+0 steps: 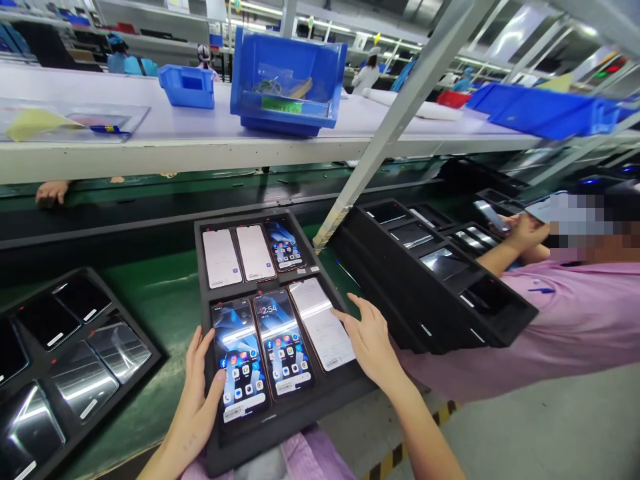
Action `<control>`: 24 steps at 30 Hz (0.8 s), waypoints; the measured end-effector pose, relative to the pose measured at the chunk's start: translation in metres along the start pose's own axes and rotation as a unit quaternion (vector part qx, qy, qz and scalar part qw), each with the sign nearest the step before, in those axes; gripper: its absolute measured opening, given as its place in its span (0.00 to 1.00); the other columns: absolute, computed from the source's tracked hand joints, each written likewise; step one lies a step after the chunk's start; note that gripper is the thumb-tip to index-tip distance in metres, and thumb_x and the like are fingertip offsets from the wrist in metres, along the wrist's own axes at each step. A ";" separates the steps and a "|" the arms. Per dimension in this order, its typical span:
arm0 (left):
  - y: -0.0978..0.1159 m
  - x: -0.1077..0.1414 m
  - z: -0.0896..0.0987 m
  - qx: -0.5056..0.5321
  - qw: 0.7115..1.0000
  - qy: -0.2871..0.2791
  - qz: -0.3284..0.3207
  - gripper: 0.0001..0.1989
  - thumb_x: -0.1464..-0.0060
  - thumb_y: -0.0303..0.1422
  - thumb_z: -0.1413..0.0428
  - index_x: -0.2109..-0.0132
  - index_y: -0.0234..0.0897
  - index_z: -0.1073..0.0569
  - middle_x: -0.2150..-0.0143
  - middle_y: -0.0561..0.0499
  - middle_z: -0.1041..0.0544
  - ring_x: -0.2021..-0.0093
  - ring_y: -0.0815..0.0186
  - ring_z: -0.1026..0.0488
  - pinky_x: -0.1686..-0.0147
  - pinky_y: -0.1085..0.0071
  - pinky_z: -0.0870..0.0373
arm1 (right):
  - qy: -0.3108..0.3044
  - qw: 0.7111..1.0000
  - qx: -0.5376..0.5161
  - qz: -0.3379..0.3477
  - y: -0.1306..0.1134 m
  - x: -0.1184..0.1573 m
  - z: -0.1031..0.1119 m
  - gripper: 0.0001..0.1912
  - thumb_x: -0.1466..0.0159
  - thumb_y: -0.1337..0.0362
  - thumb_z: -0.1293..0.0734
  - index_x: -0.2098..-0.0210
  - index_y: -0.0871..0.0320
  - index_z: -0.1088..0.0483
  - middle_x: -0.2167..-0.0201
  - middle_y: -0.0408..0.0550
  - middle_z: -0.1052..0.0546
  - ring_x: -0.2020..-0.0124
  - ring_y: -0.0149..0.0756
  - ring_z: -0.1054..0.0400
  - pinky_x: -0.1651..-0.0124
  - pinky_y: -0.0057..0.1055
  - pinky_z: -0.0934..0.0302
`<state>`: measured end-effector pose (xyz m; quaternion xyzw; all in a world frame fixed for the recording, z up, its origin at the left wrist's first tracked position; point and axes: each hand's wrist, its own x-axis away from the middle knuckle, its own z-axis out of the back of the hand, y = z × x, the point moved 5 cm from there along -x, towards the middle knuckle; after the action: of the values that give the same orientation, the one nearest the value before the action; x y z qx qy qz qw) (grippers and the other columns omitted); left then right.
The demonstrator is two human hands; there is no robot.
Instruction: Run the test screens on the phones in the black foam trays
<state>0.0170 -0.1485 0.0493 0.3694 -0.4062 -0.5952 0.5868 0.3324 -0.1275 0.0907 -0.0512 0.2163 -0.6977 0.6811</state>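
My left hand [197, 393] rests at the left edge of a black foam tray [267, 423], its thumb and fingers apart. The thumb reaches the edge of a lit smartphone [240, 360] showing app icons. My right hand [367, 337] is open over the tray's right side, its index fingertip at the screen of a white-lit smartphone [325, 330]. Between them lies another lit smartphone [283, 347] reading 12:54. In the back row, two phones show white screens [223, 257] and a third phone [285, 247] shows icons. Each sits in its own slot.
At left lies another black tray [150, 363] of dark phones. Stacked phone trays [400, 293] stand at right, beside a co-worker in a pink sleeve [590, 300] holding a phone. A slanted metal post [380, 140] rises behind my tray. Blue bins [287, 73] sit on the shelf above.
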 end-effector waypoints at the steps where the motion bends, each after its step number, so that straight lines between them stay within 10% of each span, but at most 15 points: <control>1: 0.000 0.000 0.000 0.004 1.000 0.002 -0.001 0.25 0.41 0.40 0.55 0.38 0.46 0.46 0.32 0.49 0.58 0.33 0.56 0.61 0.37 0.53 0.59 | -0.011 1.000 -0.014 0.007 -0.001 0.001 0.000 0.27 0.33 0.52 0.54 0.56 0.48 0.26 0.45 0.51 0.38 0.43 0.48 0.47 0.44 0.54 0.50; 24: -0.002 -0.003 -0.002 0.015 0.999 0.036 -0.019 0.24 0.41 0.42 0.55 0.39 0.46 0.47 0.32 0.47 0.56 0.33 0.58 0.61 0.37 0.52 0.63 | -0.046 0.987 -0.152 -0.040 0.003 0.002 -0.001 0.26 0.35 0.47 0.50 0.60 0.50 0.26 0.44 0.50 0.38 0.40 0.48 0.51 0.41 0.53 0.51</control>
<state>0.0184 -0.1460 0.0468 0.4066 -0.3865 -0.5865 0.5841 0.3348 -0.1293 0.0884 -0.1946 0.2855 -0.6804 0.6462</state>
